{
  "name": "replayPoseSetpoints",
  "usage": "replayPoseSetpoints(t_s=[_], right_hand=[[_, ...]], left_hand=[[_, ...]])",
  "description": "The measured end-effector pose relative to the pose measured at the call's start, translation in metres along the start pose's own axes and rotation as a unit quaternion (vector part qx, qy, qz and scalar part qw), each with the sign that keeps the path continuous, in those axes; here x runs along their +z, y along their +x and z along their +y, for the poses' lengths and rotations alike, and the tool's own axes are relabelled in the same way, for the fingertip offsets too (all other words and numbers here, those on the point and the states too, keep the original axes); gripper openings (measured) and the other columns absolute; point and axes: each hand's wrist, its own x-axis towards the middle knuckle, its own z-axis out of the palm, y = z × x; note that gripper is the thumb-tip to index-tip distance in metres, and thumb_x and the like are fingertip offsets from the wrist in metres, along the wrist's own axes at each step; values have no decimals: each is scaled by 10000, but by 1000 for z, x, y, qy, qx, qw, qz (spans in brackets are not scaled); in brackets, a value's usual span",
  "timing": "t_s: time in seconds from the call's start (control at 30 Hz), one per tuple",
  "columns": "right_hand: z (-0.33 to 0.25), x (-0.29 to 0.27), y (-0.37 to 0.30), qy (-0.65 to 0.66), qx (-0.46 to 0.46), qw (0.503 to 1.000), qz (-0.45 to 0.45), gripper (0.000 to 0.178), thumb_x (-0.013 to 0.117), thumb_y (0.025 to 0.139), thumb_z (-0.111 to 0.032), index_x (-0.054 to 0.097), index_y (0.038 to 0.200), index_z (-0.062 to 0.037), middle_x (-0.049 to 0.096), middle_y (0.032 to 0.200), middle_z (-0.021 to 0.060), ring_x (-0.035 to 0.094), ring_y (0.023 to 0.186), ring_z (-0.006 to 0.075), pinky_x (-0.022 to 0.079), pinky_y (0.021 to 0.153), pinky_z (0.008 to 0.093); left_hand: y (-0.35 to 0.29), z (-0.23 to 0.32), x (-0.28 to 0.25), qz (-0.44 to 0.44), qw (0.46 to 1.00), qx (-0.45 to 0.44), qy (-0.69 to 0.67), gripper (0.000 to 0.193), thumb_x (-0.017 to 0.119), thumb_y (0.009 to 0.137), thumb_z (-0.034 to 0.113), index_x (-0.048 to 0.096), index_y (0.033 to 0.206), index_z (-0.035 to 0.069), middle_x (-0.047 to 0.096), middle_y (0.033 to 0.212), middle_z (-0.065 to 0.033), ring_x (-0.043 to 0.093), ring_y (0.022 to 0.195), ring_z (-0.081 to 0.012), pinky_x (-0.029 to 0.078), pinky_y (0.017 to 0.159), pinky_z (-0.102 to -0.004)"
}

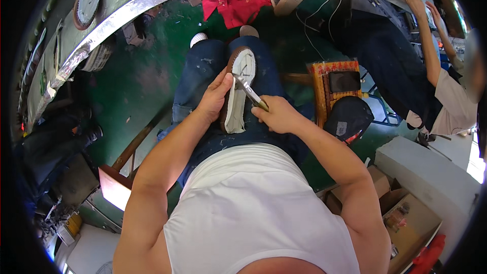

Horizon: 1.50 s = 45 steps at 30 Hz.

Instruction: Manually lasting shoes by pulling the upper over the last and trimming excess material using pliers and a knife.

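Note:
An unfinished shoe (pixel 235 116) lies bottom up along my lap, its whitish underside facing me and a brown rim round the toe end. My left hand (pixel 215 97) is closed round the shoe's left side, thumb at the edge near the middle. Wrapped in the fingers of my right hand (pixel 278 114) is a pair of pincers (pixel 249 91) with a metal head and a yellowish handle. The metal head touches or lies just over the shoe's middle; I cannot tell whether its jaws grip the material.
A metal-edged bench (pixel 127 18) curves across the far side, with another shoe (pixel 90 1) on it at left. Red cloth (pixel 236 1) lies beyond my feet. At right are a beaded seat mat (pixel 320 96), a black cap (pixel 348 117), a co-worker's arm (pixel 431 53) and cardboard boxes (pixel 418 226).

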Motion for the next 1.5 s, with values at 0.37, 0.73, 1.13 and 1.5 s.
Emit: replayPoseSetpoints(t_s=[0.37,0.73,1.13,1.5], right_hand=[[83,-18,12,561,92,768,-295,261,582,981,-187,572,1119,35,658,931,114,676,760,141,472,446,181],[13,-75,2,95,-80,992,0,320,475,1027,-280,570,1100,17,678,961,93,664,739,143,515,575,291],[-5,-68,6,7,41,997,-58,443,521,980,-370,618,899,54,665,841,268,634,831,474,505,783,487],[6,-36,-28,-317,-168,933,-27,415,646,910,-233,577,1184,71,638,944,282,640,941,407,503,888,439]], left_hand=[[7,9,21,37,993,-47,102,451,628,963,263,556,1346,37,652,1176,-63,606,1034,-140,482,921,-300],[18,12,27,56,962,-63,260,460,608,938,279,566,1296,-6,673,1095,-114,633,977,-187,497,875,-332],[24,38,22,12,946,-160,280,426,678,899,255,587,1251,32,664,1111,-93,630,985,-190,489,899,-345],[33,48,16,-37,938,-239,247,419,683,890,288,601,1254,98,681,1119,-70,660,1012,-220,512,895,-462]])
